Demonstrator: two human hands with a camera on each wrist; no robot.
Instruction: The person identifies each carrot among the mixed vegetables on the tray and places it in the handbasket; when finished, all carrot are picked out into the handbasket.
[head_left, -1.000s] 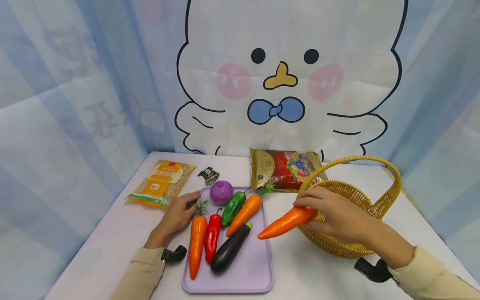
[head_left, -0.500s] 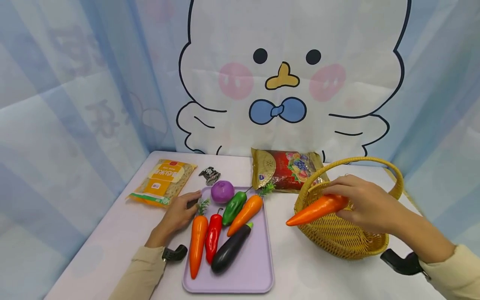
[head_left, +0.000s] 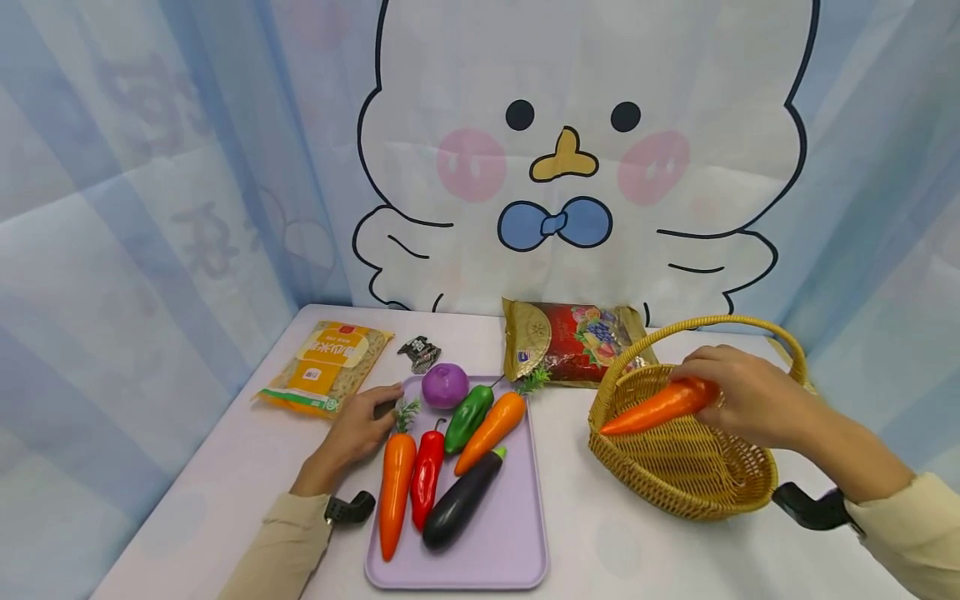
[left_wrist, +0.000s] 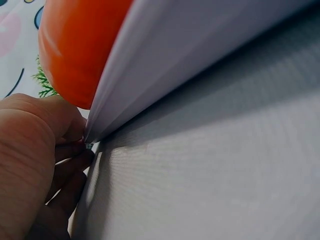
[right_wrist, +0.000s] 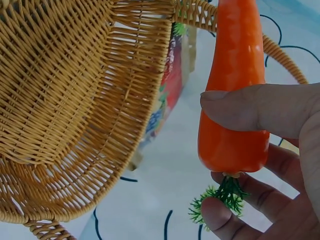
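Observation:
My right hand (head_left: 750, 396) grips an orange carrot (head_left: 660, 408) near its leafy top, thumb across its side in the right wrist view. The carrot is tilted above the woven basket (head_left: 682, 487), its tip pointing left over the rim. My left hand (head_left: 360, 425) holds the upper left edge of the lilac tray (head_left: 510, 533) between thumb and fingers. On the tray lie a purple onion (head_left: 445, 386), a green pepper (head_left: 468, 418), a red chili pepper (head_left: 427, 479), an eggplant (head_left: 463, 500), a left carrot (head_left: 397, 492) and a right carrot (head_left: 491, 432).
Behind the tray lies a red and gold packet (head_left: 573, 342), partly behind the basket. A yellow bag of grain (head_left: 330, 367) sits at the far left, beside a small black wrapper (head_left: 420, 353). The basket's tall handle (head_left: 712, 321) arches over its opening. A printed curtain encloses the table.
My right hand has carried the carrot to the right and slightly up, from beside the tray to above the basket. The left hand has stayed at the tray edge.

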